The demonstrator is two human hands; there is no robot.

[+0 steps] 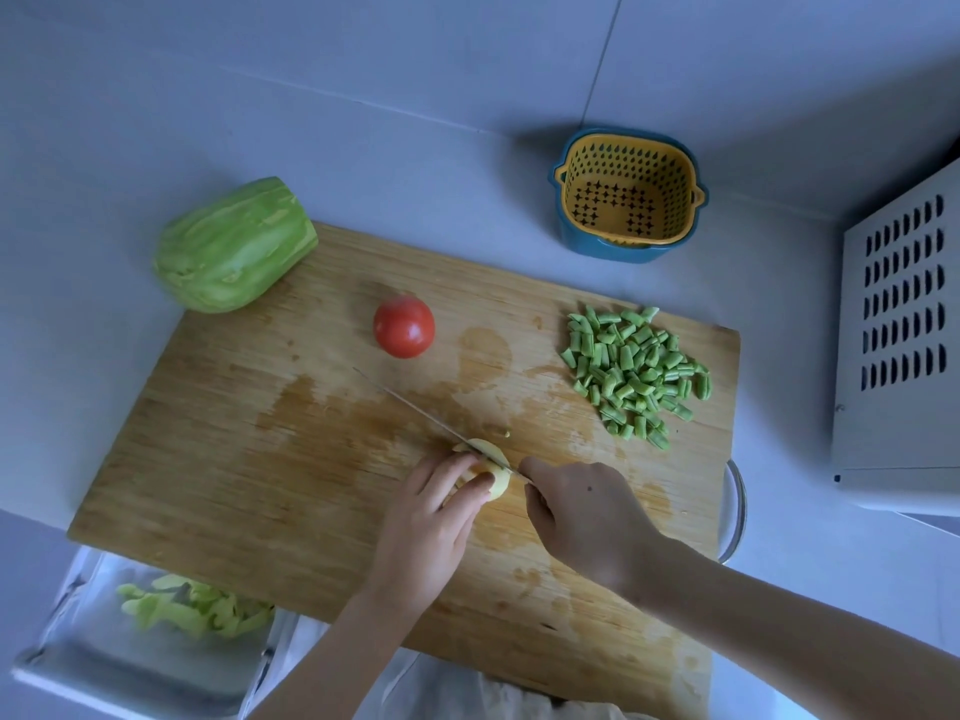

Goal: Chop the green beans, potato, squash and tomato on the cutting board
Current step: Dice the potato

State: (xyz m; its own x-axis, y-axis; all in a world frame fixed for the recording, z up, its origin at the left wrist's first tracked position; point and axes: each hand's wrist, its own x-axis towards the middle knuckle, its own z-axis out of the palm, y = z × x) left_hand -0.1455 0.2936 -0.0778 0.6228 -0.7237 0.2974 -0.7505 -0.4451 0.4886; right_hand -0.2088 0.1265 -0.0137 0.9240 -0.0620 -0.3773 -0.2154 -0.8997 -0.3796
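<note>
One pale surface (363,122) carries everything in front of you, and the wooden cutting board (234,459) takes up most of it, lying slightly askew with damp patches across its middle. At the right edge stands a white vented box (893,356) with rows of slots. A metal tray (78,662) sits below the board's near left corner, holding pale green peels (192,608). The squash (234,246), light green and streaked, rests at the far left corner, partly on the board and partly on the surface. Beyond the board stands a yellow colander (626,200) nested in a blue bowl (587,241).

The green beans (634,371) lie cut into short pieces, heaped on the board's right side. Your right hand (582,511) reaches in from the lower right and grips the knife (410,405); the handle is hidden inside your fist. Your left hand (431,522) comes from below, its fingers curled over the potato (496,480) and holding it down near the board's middle. The tomato (403,326) stands whole on the board, between the squash and the beans. The blade crosses the top of the potato, its tip pointing far-left towards the tomato.
</note>
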